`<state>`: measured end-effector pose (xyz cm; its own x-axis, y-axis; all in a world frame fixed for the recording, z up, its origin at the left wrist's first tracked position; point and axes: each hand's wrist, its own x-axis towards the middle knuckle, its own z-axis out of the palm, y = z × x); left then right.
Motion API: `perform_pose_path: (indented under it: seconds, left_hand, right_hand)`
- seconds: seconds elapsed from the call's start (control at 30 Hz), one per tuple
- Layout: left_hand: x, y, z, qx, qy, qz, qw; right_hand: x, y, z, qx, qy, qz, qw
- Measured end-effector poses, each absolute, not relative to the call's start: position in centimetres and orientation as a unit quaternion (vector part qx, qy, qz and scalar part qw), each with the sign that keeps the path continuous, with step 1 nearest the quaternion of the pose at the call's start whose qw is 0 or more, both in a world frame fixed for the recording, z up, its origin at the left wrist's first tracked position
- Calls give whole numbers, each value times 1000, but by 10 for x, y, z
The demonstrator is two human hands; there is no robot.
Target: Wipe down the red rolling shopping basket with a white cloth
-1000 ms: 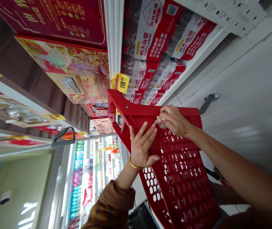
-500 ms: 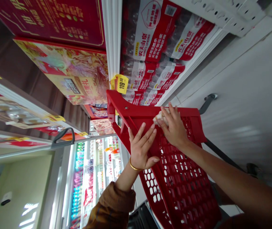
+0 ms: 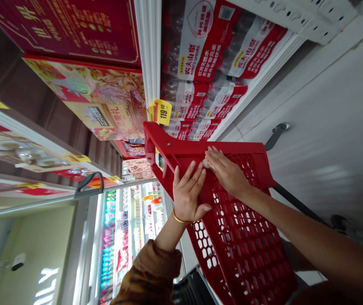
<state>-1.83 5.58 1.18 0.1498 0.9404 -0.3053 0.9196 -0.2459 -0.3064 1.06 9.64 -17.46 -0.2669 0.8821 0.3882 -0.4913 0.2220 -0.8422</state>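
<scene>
My left hand [image 3: 190, 192], with a gold bangle and a brown cuff, rests with fingers spread on the rim of a red plastic shopping basket [image 3: 248, 237] with honeycomb holes. Beside it, my right hand [image 3: 227, 173] presses a crumpled whitish cloth [image 3: 207, 164] against the basket's solid red upper wall. Most of the cloth is hidden under the palm and fingers; only a bit shows at the fingertips. The two hands are close together, fingertips nearly meeting.
The view is tilted sideways. Shrink-wrapped water bottles [image 3: 197, 46] fill a shelf beyond the basket. A yellow price tag [image 3: 160, 112] hangs on the shelf edge by gift boxes [image 3: 105, 101]. Pale floor tiles [image 3: 328, 140] lie to the right, and a lit display case [image 3: 130, 228] stands lower left.
My right hand has slid slightly left along the basket wall, its fingers now closer together and covering more of the cloth. My left hand stays almost in place.
</scene>
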Motion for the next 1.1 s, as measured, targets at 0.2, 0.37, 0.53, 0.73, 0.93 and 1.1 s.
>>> perform_pose_path:
  seconds: [0.2,0.37,0.53,0.73,0.93,1.1]
  left_hand:
    - [-16,54,13,-739,-625,248,41]
    - [-15,51,14,-729,-628,265,68]
    - [-16,47,15,-726,-633,251,94]
    - [-15,40,13,-711,-665,213,80]
    - [-12,30,3,-689,-701,173,69]
    - [-10,28,-3,-686,-708,150,73]
  right_hand:
    - [18,94,-178,-133,-537,582,596]
    - [29,92,-178,-72,-556,572,598]
    - [43,81,-174,9,-575,556,601]
    - [53,78,-164,45,-538,575,615]
    - [28,111,-152,-132,-450,632,617]
    - [11,114,-148,-96,-515,602,603]
